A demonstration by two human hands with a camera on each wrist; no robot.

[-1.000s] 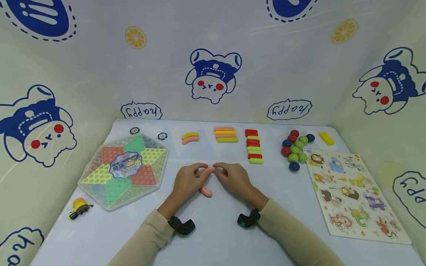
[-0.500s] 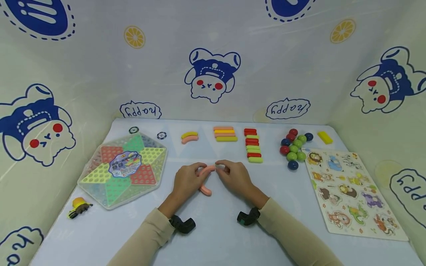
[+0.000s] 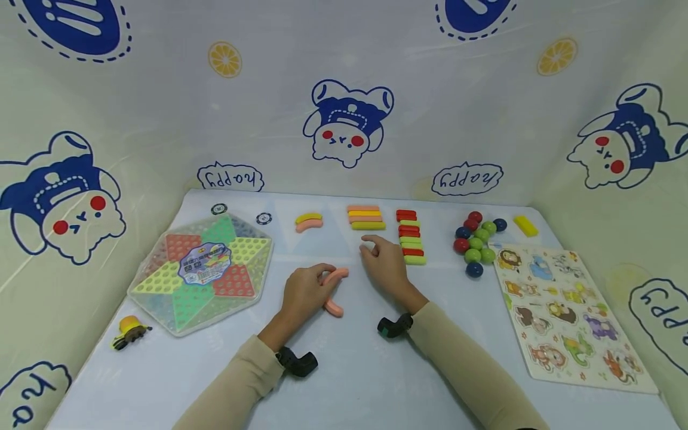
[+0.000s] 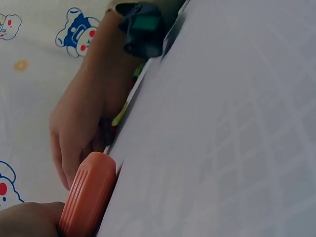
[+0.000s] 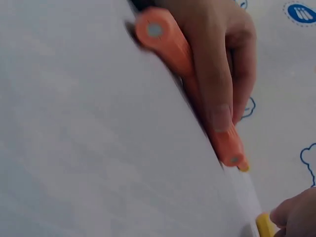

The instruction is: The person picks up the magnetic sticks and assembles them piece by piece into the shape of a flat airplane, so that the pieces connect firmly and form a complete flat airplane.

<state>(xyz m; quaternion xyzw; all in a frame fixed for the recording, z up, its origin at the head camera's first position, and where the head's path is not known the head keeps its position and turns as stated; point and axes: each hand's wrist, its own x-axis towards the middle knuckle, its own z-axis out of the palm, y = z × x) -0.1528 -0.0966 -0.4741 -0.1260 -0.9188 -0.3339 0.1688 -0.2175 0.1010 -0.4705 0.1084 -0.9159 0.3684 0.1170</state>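
Observation:
My left hand [image 3: 307, 292] pinches a curved orange magnetic stick [image 3: 337, 275] between thumb and fingers, low over the middle of the table. A second orange curve [image 3: 333, 308] shows below the thumb; whether the two are one piece is hidden. In the right wrist view the orange stick [image 5: 168, 42] has a ribbed body and a silver disc in its end. My right hand [image 3: 385, 263] hovers up and to the right, fingers loosely bent, a gap between thumb and forefinger. It is nearest a column of short red and green sticks [image 3: 411, 239].
Four-colour straight sticks [image 3: 366, 218] and a curved pair [image 3: 309, 222] lie behind the hands. Coloured balls [image 3: 475, 243], a yellow block [image 3: 525, 226] and an animal puzzle board [image 3: 575, 322] are at right. A hexagonal game board [image 3: 199, 275] and toy figure [image 3: 130, 332] are at left.
My right hand has left the end of the orange stick and moved away from me, towards the sticks at the back. My left hand still holds the orange stick in about the same place.

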